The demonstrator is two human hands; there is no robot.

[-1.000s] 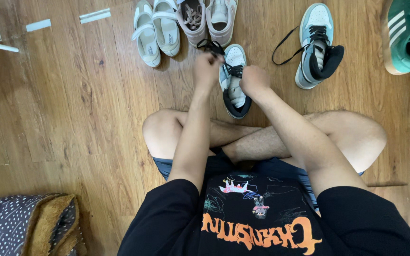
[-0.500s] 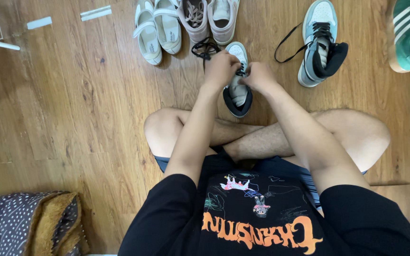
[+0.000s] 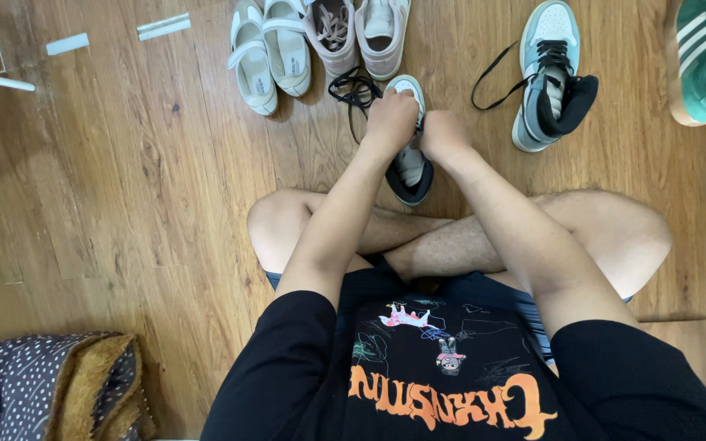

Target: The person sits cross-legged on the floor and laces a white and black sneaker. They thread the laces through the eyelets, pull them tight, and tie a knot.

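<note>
Your left hand [image 3: 391, 116] and right hand [image 3: 443, 135] pinch black cord laces [image 3: 353, 88] over the smooth leather sneaker [image 3: 410, 167], just below pale strapped sandals [image 3: 271, 53].

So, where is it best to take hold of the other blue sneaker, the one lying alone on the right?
Probably at the black padded collar of the sneaker, coming from the near side. The collar faces the person, stands open and offers an edge to pinch; its loose black lace trails left, so avoid that side.
</note>
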